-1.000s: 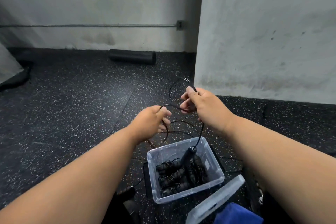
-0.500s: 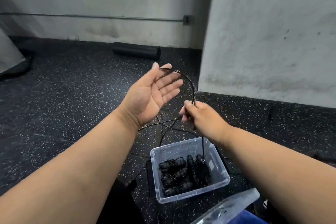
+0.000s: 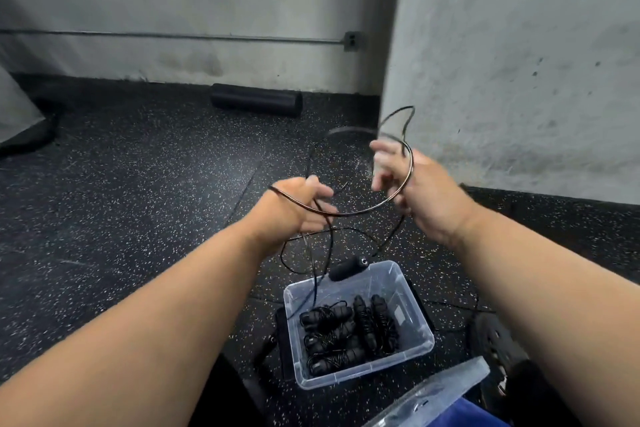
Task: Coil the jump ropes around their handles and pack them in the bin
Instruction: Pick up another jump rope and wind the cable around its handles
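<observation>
Both hands are raised over the floor with a loose black jump rope (image 3: 349,213) strung between them. The left hand (image 3: 294,210) is closed around the cord, which crosses the back of that hand and runs in an open arc up to the right hand (image 3: 415,191). The right hand's fingers are motion-blurred; they look loosely spread with the cord looped around them, but whether they pinch it I cannot tell.

What the coming move turns on is the free handle (image 3: 348,268). It hangs below and between the two hands, just over the far rim of the clear plastic bin (image 3: 412,355), with its long axis tilted and running roughly left to right. Slack cord drops from the left hand toward it in tangled loops, so the left hand is the nearer one along the rope. To start coiling, that handle probably has to be drawn up into a hand first.

Inside the bin, below the hands and toward the person, lie several wrapped ropes (image 3: 346,333), bundled side by side and leaving the right part of the bin bare. The bin's lid (image 3: 433,395) sits below the right forearm. A black foam roller (image 3: 256,104) lies well beyond the left hand, against the wall. The dangling loops could snag on the bin's rim or on the packed bundles.
</observation>
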A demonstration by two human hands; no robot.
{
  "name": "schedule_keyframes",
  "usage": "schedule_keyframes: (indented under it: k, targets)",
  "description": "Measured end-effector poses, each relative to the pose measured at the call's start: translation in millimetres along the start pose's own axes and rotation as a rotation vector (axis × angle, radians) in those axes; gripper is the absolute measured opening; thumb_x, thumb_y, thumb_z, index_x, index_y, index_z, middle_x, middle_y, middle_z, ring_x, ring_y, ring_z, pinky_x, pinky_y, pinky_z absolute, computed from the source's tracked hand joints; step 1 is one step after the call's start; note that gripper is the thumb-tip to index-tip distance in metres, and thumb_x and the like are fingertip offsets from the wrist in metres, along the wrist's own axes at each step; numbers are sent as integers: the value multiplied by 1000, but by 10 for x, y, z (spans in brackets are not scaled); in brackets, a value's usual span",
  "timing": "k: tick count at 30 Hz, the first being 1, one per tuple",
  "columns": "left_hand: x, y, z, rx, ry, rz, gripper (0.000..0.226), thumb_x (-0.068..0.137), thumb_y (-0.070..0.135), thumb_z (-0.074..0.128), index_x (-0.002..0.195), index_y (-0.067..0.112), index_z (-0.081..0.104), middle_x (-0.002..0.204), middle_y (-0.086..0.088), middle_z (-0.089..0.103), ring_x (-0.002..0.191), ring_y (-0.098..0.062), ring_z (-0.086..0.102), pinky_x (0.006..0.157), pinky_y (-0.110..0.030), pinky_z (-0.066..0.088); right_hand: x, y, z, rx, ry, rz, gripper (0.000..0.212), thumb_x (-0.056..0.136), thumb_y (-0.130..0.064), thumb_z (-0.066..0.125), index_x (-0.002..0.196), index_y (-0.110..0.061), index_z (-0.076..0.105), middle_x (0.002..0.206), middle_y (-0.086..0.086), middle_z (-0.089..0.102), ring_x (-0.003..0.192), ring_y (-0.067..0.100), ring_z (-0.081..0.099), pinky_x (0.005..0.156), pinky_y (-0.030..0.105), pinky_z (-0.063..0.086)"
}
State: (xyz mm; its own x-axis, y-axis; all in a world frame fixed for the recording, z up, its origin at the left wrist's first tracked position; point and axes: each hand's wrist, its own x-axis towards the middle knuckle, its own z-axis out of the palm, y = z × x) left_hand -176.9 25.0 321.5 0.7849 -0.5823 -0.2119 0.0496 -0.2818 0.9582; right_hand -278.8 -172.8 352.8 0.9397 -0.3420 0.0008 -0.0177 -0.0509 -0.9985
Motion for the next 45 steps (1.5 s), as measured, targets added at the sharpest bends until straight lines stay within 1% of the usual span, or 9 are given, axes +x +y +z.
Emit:
schedule_keyframes:
  k: [4,12,20,23,25,28,36,40,45]
  targets:
    - [-70,294,73,-673,-119,-7,41,115,39,36,116,10,65,97,-15,80,88,-26,80,63,-25,64,-190,329,155,-176,-301,194,42,96,-25,60,138,-26,60,76,-5,64,53,3,41,46,17,32]
    - [2,301,-30,-973,55,54,41,116,38,33,115,12,65,103,-14,79,95,-31,79,84,-34,65,-240,462,303,20,-423,222,29,99,-41,56,96,-23,78,65,0,58,51,11,36,44,22,26]
    - [-132,21,49,67,-247,-61,55,91,67,56,128,29,69,123,2,75,113,-18,69,95,-35,54,50,27,-38,162,57,18,29,106,-40,52,88,-26,69,62,-5,56,44,4,40,40,16,28]
    - [-183,-112,116,396,-476,-102,42,107,53,46,118,23,73,109,0,80,87,-6,68,87,-26,51,149,-74,-213,208,185,-14,25,109,-35,49,93,-23,65,60,-6,56,42,4,34,39,17,26]
    - [-187,-122,88,492,-437,-66,43,114,43,39,110,19,74,99,-3,81,69,-5,63,70,-21,53,187,-45,-282,206,211,3,24,108,-36,50,96,-23,67,62,-6,57,42,5,33,40,16,27]
    - [-153,-18,21,284,-277,0,43,115,39,34,111,13,69,97,-5,80,82,-16,75,74,-32,63,165,132,-256,193,122,84,23,97,-37,60,108,-20,73,68,-1,62,44,6,36,40,18,26]
    - [-56,410,196,-909,-83,25,44,115,43,27,116,17,63,100,-9,79,100,-31,77,85,-39,63,-188,592,311,32,-397,232,40,87,-22,65,124,-35,71,82,-5,63,61,5,42,51,21,31]
    - [-18,426,332,-968,-48,4,46,115,43,27,115,18,65,102,-11,79,103,-35,75,89,-44,58,-349,613,522,20,-543,184,9,98,-35,67,99,-34,76,73,-5,54,58,6,39,51,24,27]
    - [-11,299,229,-626,-5,-5,40,112,48,41,120,21,68,105,-3,78,99,-20,73,88,-36,57,-302,492,431,-99,-160,194,33,107,-41,52,92,-20,73,73,-1,70,58,6,52,54,24,36]
